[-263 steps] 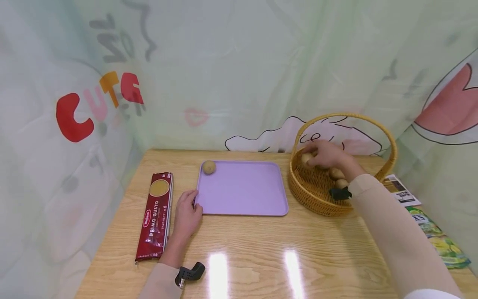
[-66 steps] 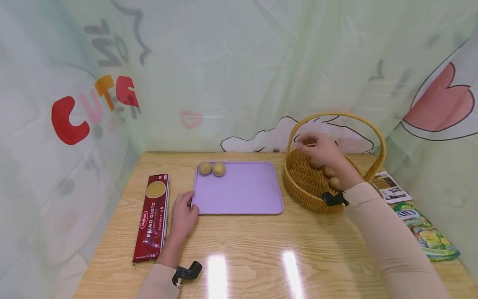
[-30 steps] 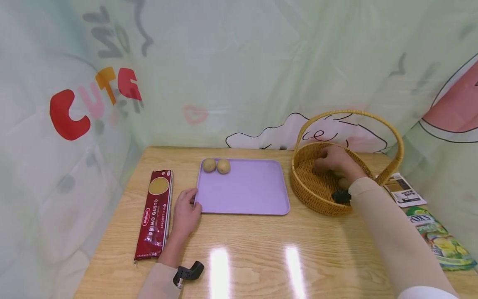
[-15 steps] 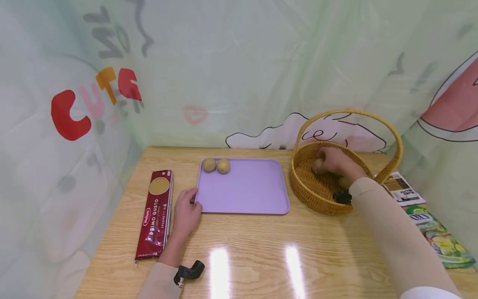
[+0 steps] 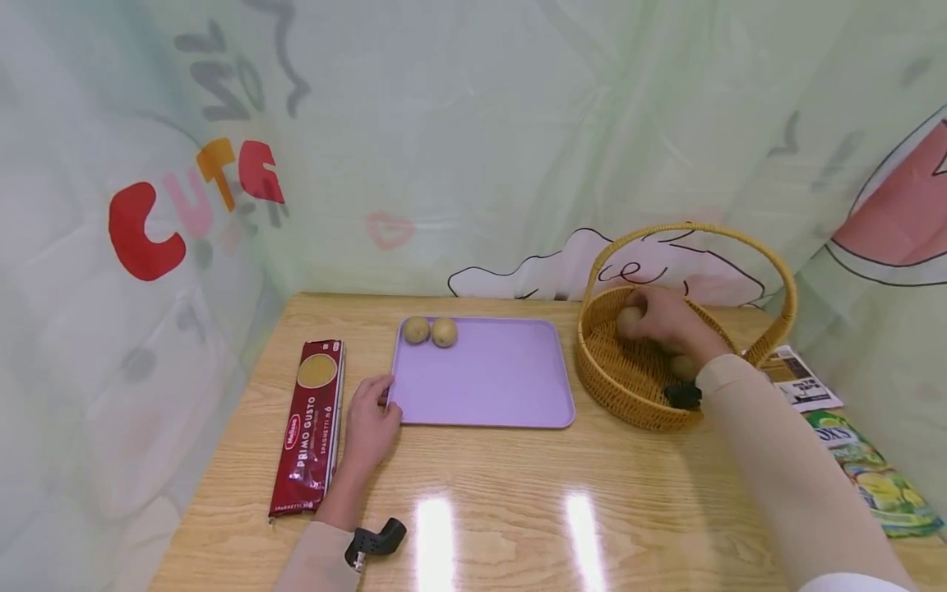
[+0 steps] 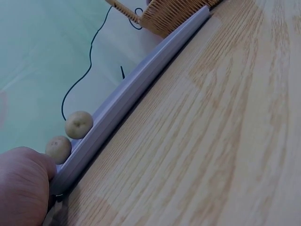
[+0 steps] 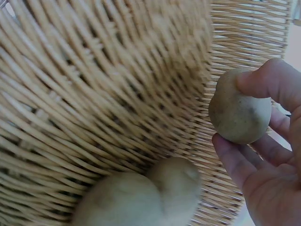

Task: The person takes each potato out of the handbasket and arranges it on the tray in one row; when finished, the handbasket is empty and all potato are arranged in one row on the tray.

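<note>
The right hand [image 5: 662, 316] was inside the wicker basket [image 5: 629, 386], its thumb and fingers curled round a small potato [image 7: 240, 112] and lifting it clear of the woven floor. In the right wrist view this held potato looked nearly round, with only a slightly longer axis running between the thumb tip above and the fingers below; which end pointed where could not be told. Two more potatoes [image 7: 141, 195] lay touching each other on the basket floor, just below the held one. In the head view the held potato [image 5: 629, 322] showed at the far left of the hand, under the basket's arched handle [image 5: 688, 230].

The left hand [image 5: 372, 419] rested on the tabletop [image 5: 503, 501] at the near left corner of the purple tray [image 5: 488, 378], to the left of the basket. Its fingers were bent against the tray rim [image 6: 136, 96], pressing on it rather than wrapping it. Two potatoes on the tray [image 5: 431, 331] sat side by side, touching, in the tray's far left corner.

A red spaghetti packet [image 5: 308, 427] lay left of the tray, its long axis running from near edge to far edge of the tabletop. A leaflet [image 5: 802, 382] and a green packet [image 5: 873, 485] lay right of the basket.
</note>
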Demonstrator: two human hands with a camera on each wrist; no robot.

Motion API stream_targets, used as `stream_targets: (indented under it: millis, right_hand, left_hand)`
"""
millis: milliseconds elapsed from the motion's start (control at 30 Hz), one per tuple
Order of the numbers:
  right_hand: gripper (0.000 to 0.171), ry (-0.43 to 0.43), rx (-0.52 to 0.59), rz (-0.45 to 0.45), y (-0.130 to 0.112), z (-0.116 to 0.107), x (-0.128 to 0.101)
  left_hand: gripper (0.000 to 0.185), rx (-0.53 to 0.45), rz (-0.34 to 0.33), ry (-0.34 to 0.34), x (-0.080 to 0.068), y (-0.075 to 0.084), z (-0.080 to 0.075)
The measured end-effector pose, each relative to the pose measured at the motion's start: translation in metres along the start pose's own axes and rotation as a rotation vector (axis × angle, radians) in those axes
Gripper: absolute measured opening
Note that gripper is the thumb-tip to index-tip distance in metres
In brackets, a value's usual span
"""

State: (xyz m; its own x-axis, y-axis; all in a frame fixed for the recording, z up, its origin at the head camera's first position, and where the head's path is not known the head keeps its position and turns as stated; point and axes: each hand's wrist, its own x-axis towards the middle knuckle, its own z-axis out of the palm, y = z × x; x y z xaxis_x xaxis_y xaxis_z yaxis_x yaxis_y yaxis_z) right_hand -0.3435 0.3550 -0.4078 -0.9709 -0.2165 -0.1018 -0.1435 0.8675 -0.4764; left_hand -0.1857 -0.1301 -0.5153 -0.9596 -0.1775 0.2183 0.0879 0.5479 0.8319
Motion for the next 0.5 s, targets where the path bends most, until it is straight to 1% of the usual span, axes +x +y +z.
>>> stream_targets:
  millis: [67,167,333,500]
  right_hand:
    - [0.056,0.026,-0.047,-0.052,-0.003,-0.006,0.001]
    - [0.062,0.038,-0.053,-0.065,-0.009,-0.014,-0.001]
    - [0.056,0.045,-0.041,-0.056,-0.023,-0.024,-0.010]
    - [0.056,0.067,-0.055,-0.075,-0.039,-0.030,-0.024]
  left_hand:
    - [0.046,-0.006,-0.008,-0.003,-0.001,0.001,-0.001]
    - [0.046,-0.005,-0.007,-0.006,-0.001,0.001,-0.001]
    - [0.046,-0.004,-0.004,-0.005,-0.002,0.000,-0.001]
    - [0.045,-0.003,0.012,0.001,-0.003,0.000,0.000]
